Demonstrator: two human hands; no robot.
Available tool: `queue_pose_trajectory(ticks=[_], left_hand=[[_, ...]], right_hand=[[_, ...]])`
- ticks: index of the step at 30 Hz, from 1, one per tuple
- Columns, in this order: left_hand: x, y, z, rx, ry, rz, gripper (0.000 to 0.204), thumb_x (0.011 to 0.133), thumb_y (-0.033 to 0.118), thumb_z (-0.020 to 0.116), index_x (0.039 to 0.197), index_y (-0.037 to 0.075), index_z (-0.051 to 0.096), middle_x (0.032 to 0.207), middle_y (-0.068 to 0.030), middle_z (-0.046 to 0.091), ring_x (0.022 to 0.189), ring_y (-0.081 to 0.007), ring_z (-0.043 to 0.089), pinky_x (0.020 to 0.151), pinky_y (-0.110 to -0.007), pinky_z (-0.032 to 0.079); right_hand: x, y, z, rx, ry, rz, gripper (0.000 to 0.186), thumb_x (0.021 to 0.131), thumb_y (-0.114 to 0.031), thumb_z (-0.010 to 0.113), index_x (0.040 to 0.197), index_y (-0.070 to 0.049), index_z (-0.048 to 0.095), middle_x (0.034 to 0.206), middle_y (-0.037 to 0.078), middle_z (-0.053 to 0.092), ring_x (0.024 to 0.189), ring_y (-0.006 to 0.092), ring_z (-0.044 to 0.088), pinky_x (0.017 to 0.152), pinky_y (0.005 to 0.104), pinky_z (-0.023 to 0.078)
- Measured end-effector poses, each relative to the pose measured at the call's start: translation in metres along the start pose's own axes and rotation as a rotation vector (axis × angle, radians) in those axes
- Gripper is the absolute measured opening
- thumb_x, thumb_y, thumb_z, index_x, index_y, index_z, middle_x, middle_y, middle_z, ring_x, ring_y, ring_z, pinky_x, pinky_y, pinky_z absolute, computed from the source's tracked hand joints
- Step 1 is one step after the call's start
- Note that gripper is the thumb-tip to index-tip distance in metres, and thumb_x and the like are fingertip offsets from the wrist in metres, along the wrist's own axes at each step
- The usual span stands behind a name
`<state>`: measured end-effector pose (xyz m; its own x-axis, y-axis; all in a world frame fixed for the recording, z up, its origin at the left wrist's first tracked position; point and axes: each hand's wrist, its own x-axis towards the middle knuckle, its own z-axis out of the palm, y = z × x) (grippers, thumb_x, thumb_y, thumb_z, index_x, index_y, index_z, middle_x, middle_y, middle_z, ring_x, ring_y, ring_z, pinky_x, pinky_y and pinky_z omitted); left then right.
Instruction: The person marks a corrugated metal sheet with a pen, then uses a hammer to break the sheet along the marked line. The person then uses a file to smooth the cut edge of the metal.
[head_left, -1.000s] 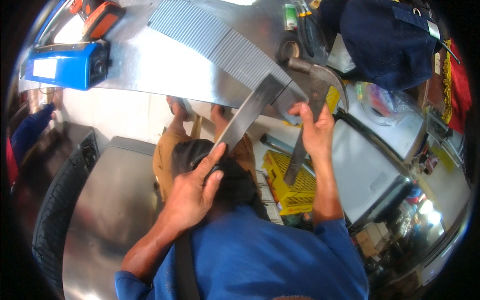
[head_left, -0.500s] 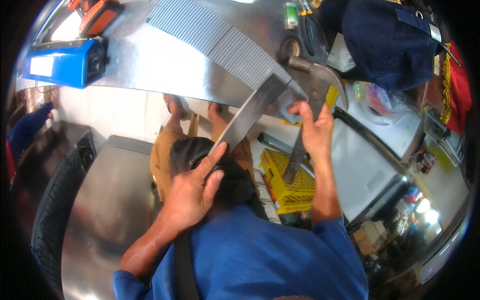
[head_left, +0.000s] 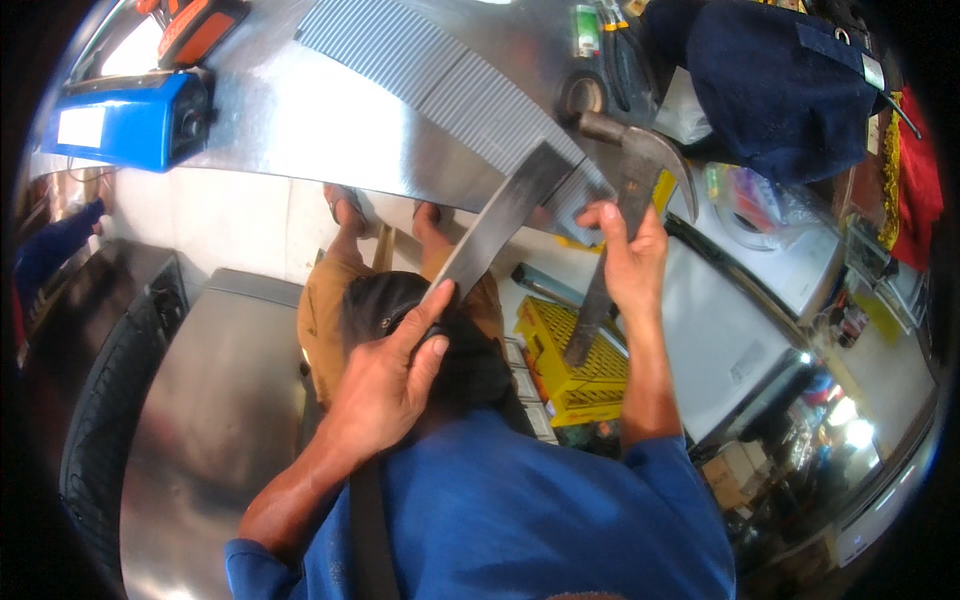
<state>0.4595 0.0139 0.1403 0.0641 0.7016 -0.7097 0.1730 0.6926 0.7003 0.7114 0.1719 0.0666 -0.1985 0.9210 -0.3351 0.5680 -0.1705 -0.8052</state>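
My left hand (head_left: 385,385) is closed around the near end of a flat grey metal strip (head_left: 490,235), with the index finger laid along it. The strip slants up to the right, and its far end overlaps the end of a long, grey ribbed piece (head_left: 430,85) on the shiny metal table (head_left: 290,130). In my right hand (head_left: 635,260) is a claw hammer (head_left: 590,320), gripped round its dark handle. The hammer's head points up, and its curved claw bends down to the right, apart from the strip.
On the table sit a blue box-shaped device (head_left: 130,120), an orange-black tool (head_left: 200,30), a tape roll (head_left: 582,95) and pliers (head_left: 620,60). Below stands a yellow crate (head_left: 565,370). Dark blue cloth (head_left: 770,90) lies at right. Far left, another person's blue sleeve (head_left: 60,240) shows.
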Motion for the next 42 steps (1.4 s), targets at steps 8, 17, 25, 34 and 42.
queue_pose_trajectory(ticks=[8,17,25,34,42], left_hand=[[0.0,-0.005,0.002,-0.001,0.021,0.049,0.05,0.107,0.025,0.052,0.155,0.016,0.042,0.073,-0.0188,0.063,0.059,-0.0196,0.056,0.069,-0.035,0.05],[0.001,-0.006,0.003,-0.015,0.014,0.05,0.05,0.108,0.027,0.051,0.156,0.017,0.041,0.064,-0.0172,0.054,0.056,-0.0208,0.051,0.067,-0.034,0.048],[0.002,-0.009,0.003,-0.029,0.016,0.061,0.05,0.108,0.027,0.05,0.155,0.017,0.041,0.069,-0.0192,0.058,0.058,-0.0221,0.055,0.07,-0.035,0.05],[0.003,-0.012,0.004,-0.065,0.03,0.063,0.05,0.108,0.027,0.051,0.155,0.017,0.041,0.071,-0.0197,0.061,0.058,-0.0229,0.058,0.07,-0.036,0.05],[0.003,-0.012,0.0,-0.051,-0.002,0.037,0.05,0.107,0.026,0.051,0.156,0.017,0.041,0.082,-0.021,0.066,0.062,-0.0221,0.06,0.072,-0.034,0.051]], right_hand=[[0.0,0.001,0.0,-0.004,-0.008,0.009,0.029,0.103,-0.031,0.062,0.112,-0.003,0.063,0.085,0.004,0.073,0.082,0.0106,0.064,0.08,0.0302,0.051],[0.001,-0.003,0.001,-0.013,0.005,0.007,0.026,0.102,-0.028,0.063,0.111,-0.003,0.064,0.084,0.004,0.072,0.082,0.0105,0.064,0.079,0.0297,0.051],[0.0,0.001,0.0,-0.043,0.008,0.007,0.025,0.102,-0.027,0.063,0.109,-0.004,0.064,0.084,0.003,0.072,0.081,0.0101,0.064,0.078,0.0291,0.05],[0.002,-0.002,0.0,-0.061,-0.005,0.04,0.025,0.102,-0.028,0.063,0.109,-0.004,0.064,0.083,0.003,0.072,0.08,0.0101,0.064,0.078,0.0287,0.05],[0.003,-0.003,0.002,0.014,0.004,0.037,0.024,0.102,-0.027,0.063,0.111,-0.004,0.065,0.082,0.003,0.072,0.081,0.0104,0.064,0.079,0.0292,0.05]])
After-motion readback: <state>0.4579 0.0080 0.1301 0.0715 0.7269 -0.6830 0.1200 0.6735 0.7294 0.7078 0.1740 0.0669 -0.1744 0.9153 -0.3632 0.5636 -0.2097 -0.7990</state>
